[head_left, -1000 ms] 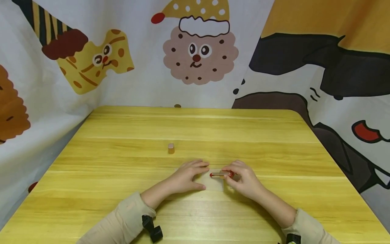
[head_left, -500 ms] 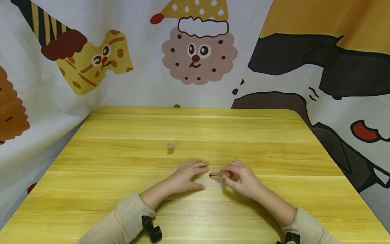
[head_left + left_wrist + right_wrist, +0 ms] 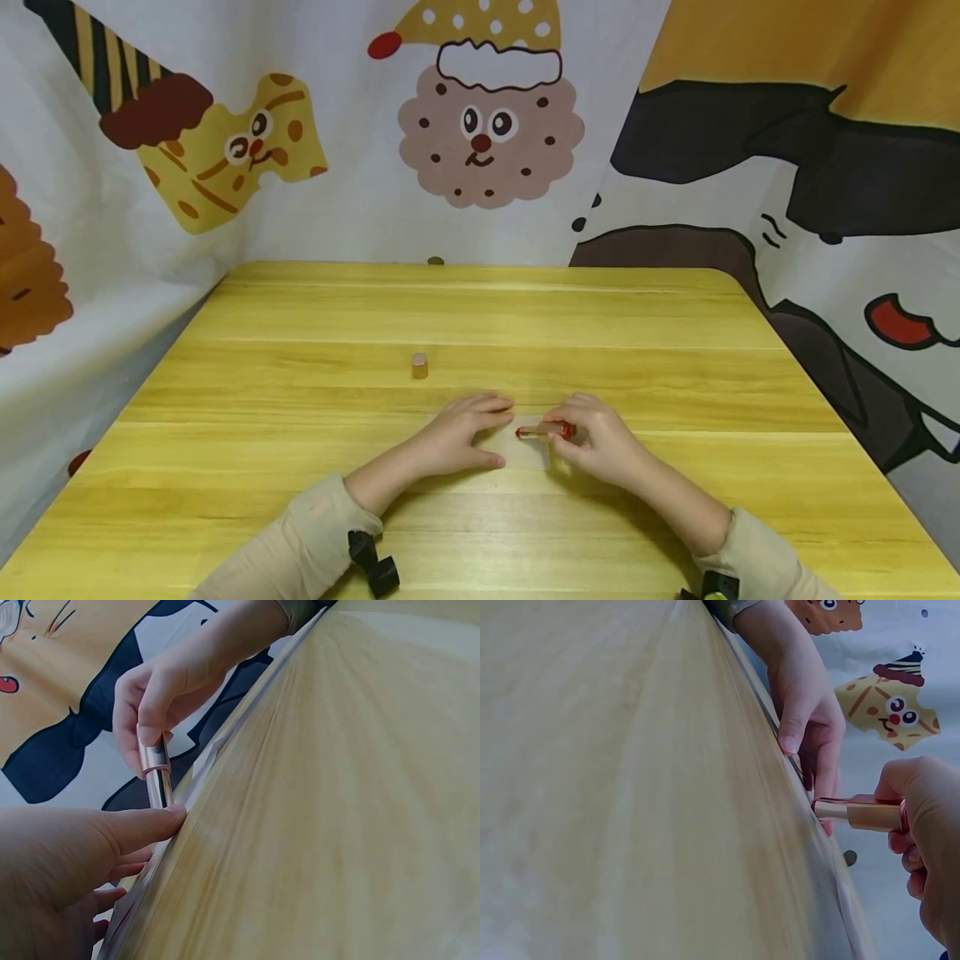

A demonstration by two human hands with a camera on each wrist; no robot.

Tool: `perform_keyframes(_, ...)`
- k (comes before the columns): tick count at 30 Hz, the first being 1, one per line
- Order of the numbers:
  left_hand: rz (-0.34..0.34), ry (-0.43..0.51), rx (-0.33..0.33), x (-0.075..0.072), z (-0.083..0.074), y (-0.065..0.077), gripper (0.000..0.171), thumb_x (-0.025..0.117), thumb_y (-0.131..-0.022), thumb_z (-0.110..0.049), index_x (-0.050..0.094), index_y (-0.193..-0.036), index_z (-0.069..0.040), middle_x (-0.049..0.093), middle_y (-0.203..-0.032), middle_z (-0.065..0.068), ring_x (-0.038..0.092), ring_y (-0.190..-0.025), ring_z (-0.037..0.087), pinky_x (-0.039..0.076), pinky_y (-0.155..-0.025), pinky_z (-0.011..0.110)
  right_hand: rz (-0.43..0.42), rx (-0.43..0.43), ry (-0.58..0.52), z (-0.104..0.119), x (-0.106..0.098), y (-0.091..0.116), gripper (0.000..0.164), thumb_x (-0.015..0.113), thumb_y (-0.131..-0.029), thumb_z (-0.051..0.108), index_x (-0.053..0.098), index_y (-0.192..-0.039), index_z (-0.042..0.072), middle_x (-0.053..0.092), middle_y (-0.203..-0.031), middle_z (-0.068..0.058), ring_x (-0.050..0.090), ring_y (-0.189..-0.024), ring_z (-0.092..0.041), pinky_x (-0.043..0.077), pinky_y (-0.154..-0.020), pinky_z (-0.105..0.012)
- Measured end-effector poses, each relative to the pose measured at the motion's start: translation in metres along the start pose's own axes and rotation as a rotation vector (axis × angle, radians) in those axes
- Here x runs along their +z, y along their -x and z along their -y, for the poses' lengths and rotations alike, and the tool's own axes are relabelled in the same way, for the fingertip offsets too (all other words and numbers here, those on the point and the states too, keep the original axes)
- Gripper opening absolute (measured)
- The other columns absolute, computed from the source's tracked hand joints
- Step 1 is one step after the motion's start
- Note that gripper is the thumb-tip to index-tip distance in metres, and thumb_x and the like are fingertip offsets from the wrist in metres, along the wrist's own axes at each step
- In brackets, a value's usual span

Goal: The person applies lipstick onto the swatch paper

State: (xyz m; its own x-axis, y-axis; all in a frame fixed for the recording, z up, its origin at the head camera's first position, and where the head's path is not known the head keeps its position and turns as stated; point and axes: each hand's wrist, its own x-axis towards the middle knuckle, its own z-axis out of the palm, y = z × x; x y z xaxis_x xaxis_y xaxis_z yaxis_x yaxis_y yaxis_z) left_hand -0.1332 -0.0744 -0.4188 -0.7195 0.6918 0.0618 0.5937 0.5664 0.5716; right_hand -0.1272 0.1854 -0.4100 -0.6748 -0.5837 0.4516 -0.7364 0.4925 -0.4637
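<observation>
My right hand (image 3: pixel 600 437) pinches an uncapped lipstick (image 3: pixel 547 429), a rose-gold tube with a red tip pointing left. The tip is right at a thin white sheet of paper (image 3: pixel 531 457) on the table. My left hand (image 3: pixel 453 437) rests on the left part of that sheet, thumb and fingers spread apart. In the right wrist view, the lipstick (image 3: pixel 870 814) reaches toward the left fingertips, its tip at the paper's surface. The left wrist view shows its metallic tube (image 3: pixel 155 769) under the right fingers, just past my left thumb.
The lipstick's cap (image 3: pixel 420 367), small and rose-gold, stands upright beyond my left hand. A yellow wood-grain table (image 3: pixel 480 308) bears everything. Behind it hangs a cloth (image 3: pixel 337 200) printed with cartoon figures. Black wrist devices (image 3: pixel 373 565) sit at the sleeve cuffs.
Both hands keep nearly the same place. The lipstick's tip has shifted very slightly toward the near side over the paper; the left hand and the cap stay put.
</observation>
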Motion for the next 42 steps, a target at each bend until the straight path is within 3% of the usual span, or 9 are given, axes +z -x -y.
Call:
perform_keyframes(27,-0.010,0.012,-0.001,0.001,-0.001,0.000,0.064,0.074,-0.085,-0.033,0.051,-0.138,-0.005,0.037,-0.150,0.003,0.023,-0.141,0.028,0.016,-0.111,0.055,-0.018,0.005,-0.042,0.004,-0.004,0.020,0.017,0.072,-0.077,0.003,0.072,-0.094,0.007,0.062,-0.084,0.013,0.050,-0.074,-0.004,0.047,-0.059,-0.024)
perform_keyframes(38,-0.011,0.009,-0.003,0.003,0.000,0.000,0.064,0.074,-0.085,-0.034,0.051,-0.138,-0.006,0.037,-0.150,0.003,0.023,-0.141,0.027,0.015,-0.111,0.054,-0.062,0.134,-0.158,0.004,-0.005,0.026,0.020,0.071,-0.082,0.000,0.073,-0.100,0.010,0.065,-0.091,0.005,0.047,-0.065,-0.005,0.043,-0.051,-0.021)
perform_keyframes(42,-0.009,0.009,-0.002,0.002,0.000,0.000,0.064,0.074,-0.085,-0.033,0.050,-0.138,-0.006,0.036,-0.150,0.004,0.023,-0.141,0.027,0.015,-0.111,0.054,-0.076,0.169,-0.169,0.004,-0.006,0.026,0.021,0.072,-0.082,-0.001,0.072,-0.100,0.010,0.062,-0.086,0.007,0.045,-0.064,-0.005,0.041,-0.051,-0.021)
